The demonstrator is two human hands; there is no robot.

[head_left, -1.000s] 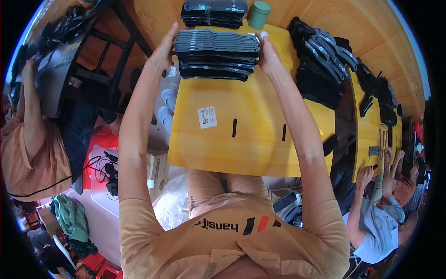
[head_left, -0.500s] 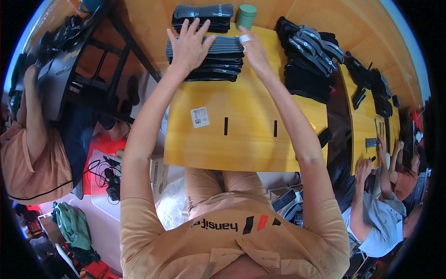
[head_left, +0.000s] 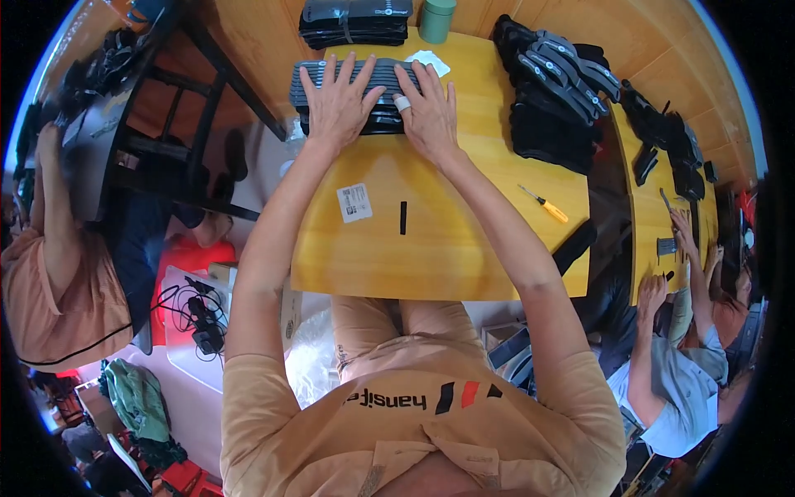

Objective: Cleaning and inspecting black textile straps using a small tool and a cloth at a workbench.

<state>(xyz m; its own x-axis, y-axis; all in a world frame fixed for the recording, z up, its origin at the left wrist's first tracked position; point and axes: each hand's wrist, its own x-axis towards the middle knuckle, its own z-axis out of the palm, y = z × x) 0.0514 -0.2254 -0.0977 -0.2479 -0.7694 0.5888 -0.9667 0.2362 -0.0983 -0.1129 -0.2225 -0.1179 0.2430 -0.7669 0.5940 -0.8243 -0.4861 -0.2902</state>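
Spread flat over a stack of folded grey and black fabric straps (head_left: 384, 74), both of my hands are open. My left hand (head_left: 335, 108) rests on its left half, fingers apart and pointing away. My right hand (head_left: 429, 120) lies over its right end, with a pale ring-like band on one finger. Just beyond my right fingertips is a small white sheet-like piece (head_left: 429, 61). Behind the stack sits a second bundle of dark straps (head_left: 356, 23), bound by a clear band, beside a green canister (head_left: 436, 21). My hands hide much of the stack's top.
On the yellow table (head_left: 373, 265) lie a white label (head_left: 354, 203), a black strip (head_left: 403, 218) and a yellow-handled screwdriver (head_left: 545, 205). A pile of grey and black straps (head_left: 559, 91) stands at right. Other people work at tables on both sides.
My right hand has come left and inward from beside the stack onto it. The screwdriver and white piece now show, while a second black strip is no longer visible near my right forearm.
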